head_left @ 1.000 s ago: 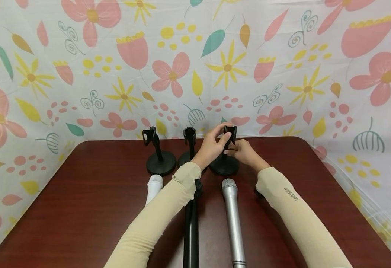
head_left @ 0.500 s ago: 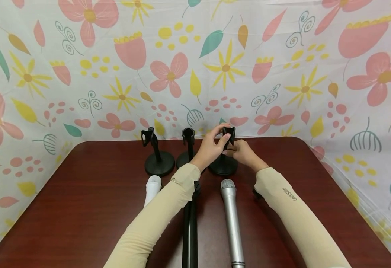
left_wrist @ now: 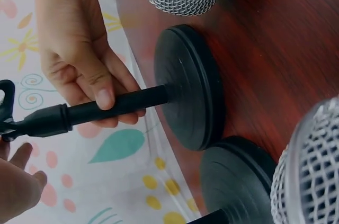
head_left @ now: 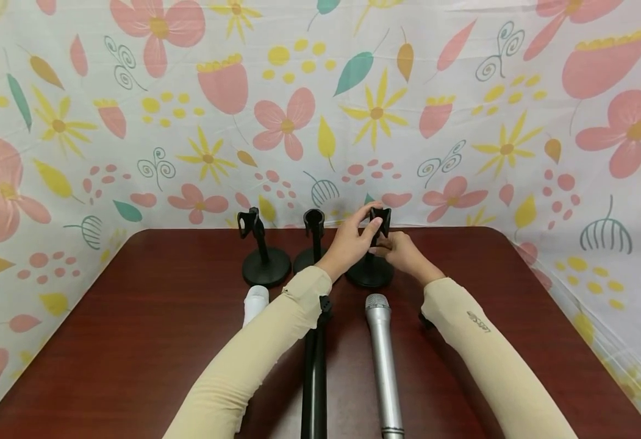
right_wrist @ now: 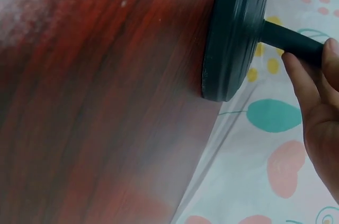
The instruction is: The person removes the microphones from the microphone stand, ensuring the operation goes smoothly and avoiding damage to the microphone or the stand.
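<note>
A black desktop microphone stand (head_left: 371,277) stands upright at the back of the table, rightmost in a row of three. With thumb and fingers, my left hand (head_left: 349,242) holds the clip (head_left: 382,221) at its top; in the left wrist view only part of this hand shows at the lower left. Lower down, my right hand (head_left: 405,253) pinches the stand's pole (left_wrist: 116,105) between thumb and fingers. The right wrist view shows the right hand's fingers on that pole (right_wrist: 291,41), above the round base (right_wrist: 235,38).
Two more black stands, the left one (head_left: 265,268) and the middle one (head_left: 315,227), line up alongside. Nearer lie a white microphone (head_left: 255,303), partly under the left sleeve, a long black microphone-like tube (head_left: 315,378) and a silver microphone (head_left: 384,366). Flowered cloth (head_left: 320,91) hangs behind the table.
</note>
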`<state>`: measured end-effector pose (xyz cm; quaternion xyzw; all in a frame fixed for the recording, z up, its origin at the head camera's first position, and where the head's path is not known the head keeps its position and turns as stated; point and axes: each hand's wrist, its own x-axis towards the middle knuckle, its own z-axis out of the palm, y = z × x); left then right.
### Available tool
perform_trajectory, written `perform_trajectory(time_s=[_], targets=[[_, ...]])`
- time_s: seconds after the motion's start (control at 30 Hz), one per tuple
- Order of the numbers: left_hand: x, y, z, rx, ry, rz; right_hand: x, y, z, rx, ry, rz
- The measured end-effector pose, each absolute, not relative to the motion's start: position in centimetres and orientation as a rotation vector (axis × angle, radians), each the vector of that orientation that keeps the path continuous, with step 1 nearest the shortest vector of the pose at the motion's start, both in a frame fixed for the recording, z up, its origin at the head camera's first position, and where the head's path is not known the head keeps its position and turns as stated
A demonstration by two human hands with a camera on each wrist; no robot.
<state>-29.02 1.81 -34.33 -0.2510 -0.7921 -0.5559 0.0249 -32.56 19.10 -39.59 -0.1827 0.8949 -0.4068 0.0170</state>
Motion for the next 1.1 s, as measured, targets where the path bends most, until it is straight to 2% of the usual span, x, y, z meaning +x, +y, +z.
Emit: perform_trajectory(time_s=[0.23, 0.5, 0.8, 1.1], targets=[[-27.8, 2.3, -33.9, -0.639, -2.601, -1.706, -31.4, 19.1, -39.6, -0.701, 2.886, -1.15], [-25.3, 1.7, -34.0, -0.458, -2.802, -1.639, -28.9, 20.1, -38.5, -0.612, 2.853, -0.975], [-22.7, -1.2, -33.9, -0.492, -2.951, -1.758, -24.8, 22.0, -37.6, -0.561, 2.91, -1.039], [-20.3, -6.1, -34.7, -0.557, -2.908, -1.731, -20.9, 22.6, -36.8, -0.537, 3.086, -1.129]])
